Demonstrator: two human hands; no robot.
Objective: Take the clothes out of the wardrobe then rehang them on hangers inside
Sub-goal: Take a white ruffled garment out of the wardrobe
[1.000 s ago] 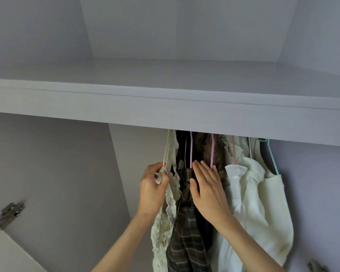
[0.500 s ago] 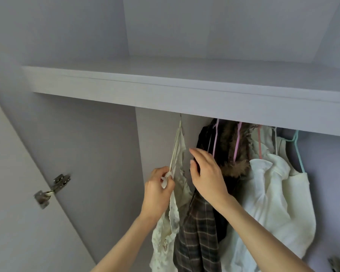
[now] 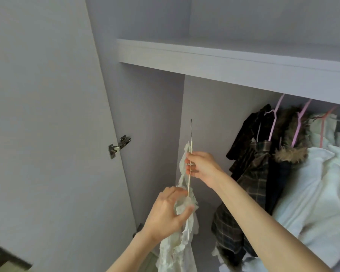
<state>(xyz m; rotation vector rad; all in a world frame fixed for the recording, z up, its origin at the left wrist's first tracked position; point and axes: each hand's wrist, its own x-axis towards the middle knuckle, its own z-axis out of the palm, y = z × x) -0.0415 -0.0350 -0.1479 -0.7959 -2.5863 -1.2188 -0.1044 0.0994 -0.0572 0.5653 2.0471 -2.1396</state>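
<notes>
Two hands work in front of an open wardrobe, and going left to right the first edge is the door (image 3: 47, 134), swung wide at nine o'clock with its metal hinge (image 3: 119, 146) where it meets the side wall. Past the hinge lies a bare stretch of back wall, open room under the shelf (image 3: 224, 61) that runs across at twelve o'clock. In that gap the left hand (image 3: 169, 211) pinches the ruffled edge of a cream lace top (image 3: 177, 250), which trails down toward six o'clock, while the right hand (image 3: 201, 167), just above it, grips the thin white hanger (image 3: 189, 173) standing nearly upright, its hook free in the air. Half a second ago that hook was still up under the shelf and the right hand lay on the dark clothes; now hanger and top are off the rail and clear of the row. At three o'clock the plaid garment (image 3: 251, 179), fur-trimmed coat (image 3: 290, 154) and white clothes (image 3: 322, 183) hang crowded together.
</notes>
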